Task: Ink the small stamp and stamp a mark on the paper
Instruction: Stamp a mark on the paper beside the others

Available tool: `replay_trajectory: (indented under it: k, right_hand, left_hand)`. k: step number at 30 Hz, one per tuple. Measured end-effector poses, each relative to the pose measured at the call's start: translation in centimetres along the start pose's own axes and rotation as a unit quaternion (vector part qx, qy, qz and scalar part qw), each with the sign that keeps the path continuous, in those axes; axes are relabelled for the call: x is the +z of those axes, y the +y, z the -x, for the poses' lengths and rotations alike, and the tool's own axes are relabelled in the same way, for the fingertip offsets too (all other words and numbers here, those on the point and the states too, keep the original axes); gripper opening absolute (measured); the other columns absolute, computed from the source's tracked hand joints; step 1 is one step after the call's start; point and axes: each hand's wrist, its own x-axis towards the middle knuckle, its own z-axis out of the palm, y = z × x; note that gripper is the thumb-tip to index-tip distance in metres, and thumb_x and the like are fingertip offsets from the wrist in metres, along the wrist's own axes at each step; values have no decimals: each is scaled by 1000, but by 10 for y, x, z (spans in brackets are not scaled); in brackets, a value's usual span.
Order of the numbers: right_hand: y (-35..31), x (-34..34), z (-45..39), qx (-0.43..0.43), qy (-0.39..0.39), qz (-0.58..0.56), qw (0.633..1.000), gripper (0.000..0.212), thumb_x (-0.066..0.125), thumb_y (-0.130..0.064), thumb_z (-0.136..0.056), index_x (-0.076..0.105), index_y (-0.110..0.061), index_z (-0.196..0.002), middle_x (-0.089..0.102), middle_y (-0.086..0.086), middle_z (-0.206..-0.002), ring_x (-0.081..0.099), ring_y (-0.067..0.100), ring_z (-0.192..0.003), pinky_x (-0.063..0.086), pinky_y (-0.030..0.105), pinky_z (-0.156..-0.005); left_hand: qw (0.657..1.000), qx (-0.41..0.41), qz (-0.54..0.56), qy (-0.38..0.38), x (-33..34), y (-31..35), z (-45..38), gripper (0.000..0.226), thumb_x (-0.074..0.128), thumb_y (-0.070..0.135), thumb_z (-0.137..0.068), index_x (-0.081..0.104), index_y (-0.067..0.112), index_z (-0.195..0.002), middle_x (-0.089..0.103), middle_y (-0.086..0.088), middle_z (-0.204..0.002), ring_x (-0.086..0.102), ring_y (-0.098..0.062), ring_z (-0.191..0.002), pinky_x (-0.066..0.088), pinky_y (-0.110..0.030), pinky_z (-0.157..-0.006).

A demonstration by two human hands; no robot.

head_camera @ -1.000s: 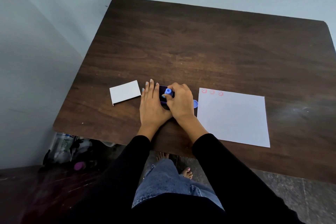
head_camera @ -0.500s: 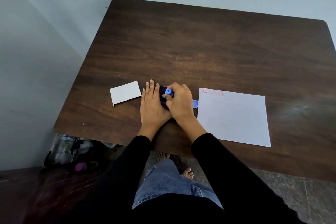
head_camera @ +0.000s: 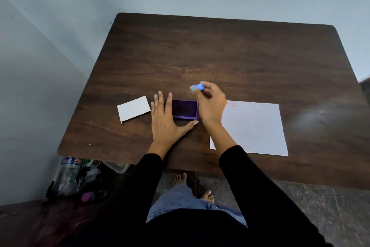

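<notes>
At the centre of the frame the right hand (head_camera: 210, 104) is raised above the tabletop (head_camera: 220, 56), pinching the small blue stamp (head_camera: 197, 87) between fingertips and thumb. The stamp is blurred, lies roughly sideways in the grip, and touches nothing but the hand. Just below and left of it sits the open ink pad (head_camera: 184, 109), its dark purple surface fully exposed. The left hand (head_camera: 166, 122) lies flat on the tabletop against the pad's left edge, fingers spread and grasping nothing, the thumb stretched along the pad's near side as if to keep it from sliding.

To the right of the pad is the white paper (head_camera: 254, 128), partly covered by the right forearm. One small red smiley mark (head_camera: 233, 104) shows near its upper left corner; whether others lie under the hand cannot be told. A white lid (head_camera: 133, 109) rests further left, apart from the pad.

By the look of it, the stamp is off the pad and about level with the top edge of the sheet, so the inking part seems finished or nearly so. What is left is the stamping itself: carrying the stamp over a bare patch of paper, turning its face down and pressing. No purple mark can be seen on the sheet, so that step is judged not yet done.
</notes>
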Motion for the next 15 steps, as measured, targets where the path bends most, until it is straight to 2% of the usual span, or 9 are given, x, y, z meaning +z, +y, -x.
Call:
replay_trajectory:
  k: [2,4,6,10,13,15]
  right_hand:
    - [0,-19,-11,11,71,-46,996,19,73,-15,-77,66,-11,-94,71,2,-85,66,7,-78,50,10,-71]
    - [4,-40,-21,21,130,-66,989,20,72,-14,-79,67,-11,-97,70,1,-85,66,4,-76,51,10,-71]
    - [12,-60,-28,37,177,-63,981,23,72,-17,-80,66,-12,-102,69,-2,-87,66,2,-77,52,12,-72]
    - [28,-83,-28,59,228,-73,969,22,72,-22,-80,66,-14,-99,68,-4,-84,66,2,-75,51,8,-67]
    - [34,-91,-30,67,238,-96,964,16,72,-22,-79,66,-17,-93,69,-2,-81,68,1,-72,51,9,-66]
    - [38,-94,-32,70,244,-98,962,18,72,-23,-79,67,-15,-95,70,-1,-82,69,3,-75,53,12,-69]
  left_hand:
    - [996,87,-5,4,3,11,5,92,58,68,-70,36,15,-142,19,-21,-153,12,-33,-144,9,-44,-116]
    - [981,193,-24,-26,10,24,12,74,54,62,-79,42,19,-139,21,-20,-153,13,-33,-143,12,-47,-116]
    - [963,256,-65,-62,18,34,17,64,46,60,-85,45,20,-136,22,-19,-153,14,-32,-143,15,-50,-116]
    - [962,241,-97,-83,21,33,17,56,38,57,-89,55,19,-127,28,-17,-151,20,-32,-142,16,-49,-116]
    - [975,209,-58,-51,18,33,16,51,39,53,-90,61,17,-118,35,-15,-149,25,-30,-141,12,-44,-116]
    - [984,172,-22,-33,17,38,12,49,44,51,-89,59,16,-120,34,-15,-149,23,-28,-141,10,-41,-117]
